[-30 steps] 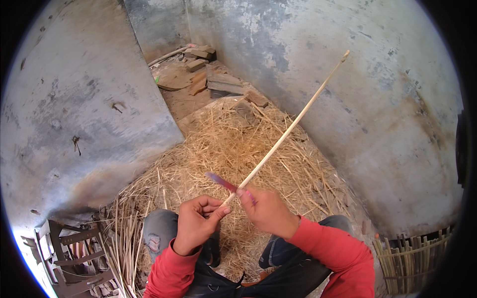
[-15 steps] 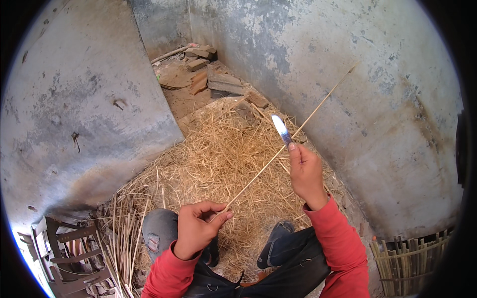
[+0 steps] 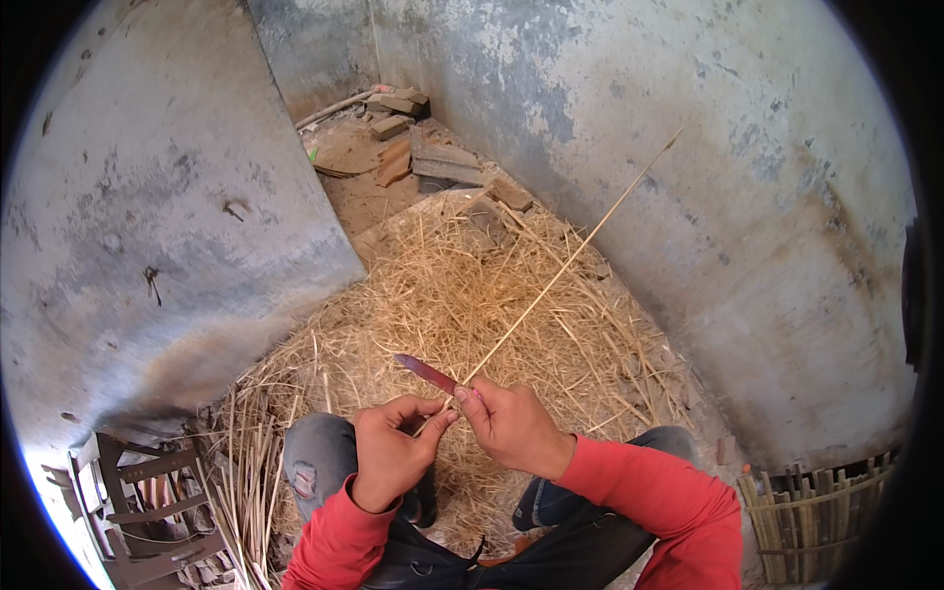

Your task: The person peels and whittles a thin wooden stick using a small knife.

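The right hand (image 3: 511, 428) has come back down the long thin stick (image 3: 570, 261) to meet the left hand (image 3: 388, 457), both pinching its near end above the straw (image 3: 442, 295). The knife (image 3: 425, 372) seems gripped in the right hand, set for another shaving stroke.

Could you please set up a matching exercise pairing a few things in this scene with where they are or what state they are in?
Things:
1. thin stick
2. knife
3. straw pile
4. woven basket

Places or states:
A. spread over the floor ahead of the knees
B. standing at the lower right by the wall
C. held in the right hand, blade pointing up and left
D. pinched by the left hand, reaching up toward the right wall

Pairs: 1-D, 2-C, 3-A, 4-B
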A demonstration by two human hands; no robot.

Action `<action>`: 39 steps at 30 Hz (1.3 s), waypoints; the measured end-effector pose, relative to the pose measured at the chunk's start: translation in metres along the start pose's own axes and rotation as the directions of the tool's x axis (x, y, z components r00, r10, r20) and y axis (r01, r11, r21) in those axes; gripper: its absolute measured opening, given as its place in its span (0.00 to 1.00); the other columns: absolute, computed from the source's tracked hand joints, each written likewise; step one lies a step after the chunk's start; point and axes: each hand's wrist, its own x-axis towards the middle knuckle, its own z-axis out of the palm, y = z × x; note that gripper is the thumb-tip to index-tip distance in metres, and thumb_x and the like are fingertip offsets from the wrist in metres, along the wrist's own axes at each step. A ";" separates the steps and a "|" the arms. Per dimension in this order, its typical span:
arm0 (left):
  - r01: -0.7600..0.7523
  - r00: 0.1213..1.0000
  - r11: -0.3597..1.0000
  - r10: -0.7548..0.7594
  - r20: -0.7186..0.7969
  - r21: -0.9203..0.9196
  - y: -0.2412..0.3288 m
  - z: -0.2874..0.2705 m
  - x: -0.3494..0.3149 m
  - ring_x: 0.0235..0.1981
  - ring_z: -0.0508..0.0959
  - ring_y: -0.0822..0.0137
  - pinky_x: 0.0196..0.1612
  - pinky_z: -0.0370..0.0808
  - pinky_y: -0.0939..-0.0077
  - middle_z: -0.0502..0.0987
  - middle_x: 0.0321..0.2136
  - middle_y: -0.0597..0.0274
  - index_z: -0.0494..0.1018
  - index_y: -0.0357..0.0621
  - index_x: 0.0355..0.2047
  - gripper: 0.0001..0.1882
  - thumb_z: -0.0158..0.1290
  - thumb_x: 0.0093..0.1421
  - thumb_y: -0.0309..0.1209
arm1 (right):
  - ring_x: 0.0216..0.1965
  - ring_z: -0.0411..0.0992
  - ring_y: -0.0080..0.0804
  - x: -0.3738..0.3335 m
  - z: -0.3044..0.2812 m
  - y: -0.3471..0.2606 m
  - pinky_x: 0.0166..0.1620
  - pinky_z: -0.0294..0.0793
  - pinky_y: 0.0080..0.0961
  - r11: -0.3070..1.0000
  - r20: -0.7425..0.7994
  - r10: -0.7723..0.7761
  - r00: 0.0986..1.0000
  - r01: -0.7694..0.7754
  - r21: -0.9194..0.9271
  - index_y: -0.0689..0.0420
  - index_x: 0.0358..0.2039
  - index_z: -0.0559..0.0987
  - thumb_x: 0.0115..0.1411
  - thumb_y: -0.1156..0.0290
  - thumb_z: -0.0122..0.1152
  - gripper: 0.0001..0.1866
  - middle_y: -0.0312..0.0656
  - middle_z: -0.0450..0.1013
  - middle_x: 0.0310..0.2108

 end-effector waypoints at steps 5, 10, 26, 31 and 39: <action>0.072 0.997 0.991 -0.072 0.003 -0.112 0.007 -0.001 -0.001 0.21 0.75 0.83 0.25 0.70 0.84 0.82 0.20 0.63 0.85 0.34 0.34 0.09 0.72 0.56 0.26 | 0.19 0.72 0.60 0.015 -0.024 0.003 0.23 0.67 0.52 0.995 -0.124 -0.026 0.992 0.014 -0.099 0.58 0.32 0.75 0.75 0.60 0.51 0.17 0.55 0.70 0.16; 0.012 1.000 0.997 -0.012 0.001 -0.080 0.007 -0.005 -0.005 0.23 0.77 0.82 0.27 0.72 0.85 0.84 0.22 0.63 0.85 0.33 0.34 0.09 0.72 0.56 0.25 | 0.18 0.63 0.39 0.047 -0.081 0.028 0.24 0.61 0.40 0.988 -0.461 -0.005 0.888 -0.068 -0.142 0.61 0.28 0.74 0.76 0.58 0.50 0.22 0.47 0.63 0.15; 0.074 0.997 0.982 -0.078 -0.013 -0.173 0.004 -0.004 -0.001 0.27 0.80 0.80 0.31 0.76 0.84 0.84 0.24 0.63 0.83 0.29 0.35 0.09 0.70 0.58 0.24 | 0.14 0.58 0.36 0.033 -0.032 0.017 0.21 0.58 0.39 1.000 -0.302 0.014 0.953 -0.021 -0.019 0.62 0.24 0.73 0.76 0.61 0.53 0.23 0.50 0.62 0.14; 0.074 0.997 0.986 -0.076 -0.006 -0.149 0.001 -0.005 -0.001 0.28 0.79 0.80 0.31 0.75 0.85 0.84 0.25 0.62 0.83 0.30 0.34 0.08 0.70 0.58 0.23 | 0.15 0.69 0.54 0.024 -0.023 0.011 0.20 0.63 0.44 1.000 -0.210 0.010 0.978 -0.014 -0.018 0.62 0.25 0.73 0.74 0.63 0.55 0.20 0.54 0.67 0.14; 0.329 0.941 0.844 -0.258 0.217 -0.423 0.018 -0.012 0.011 0.29 0.81 0.80 0.30 0.74 0.87 0.86 0.31 0.56 0.72 0.26 0.57 0.27 0.67 0.60 0.19 | 0.17 0.73 0.57 0.001 0.010 0.002 0.21 0.68 0.46 0.998 -0.045 -0.013 0.999 0.016 0.064 0.62 0.27 0.74 0.74 0.62 0.55 0.19 0.56 0.70 0.15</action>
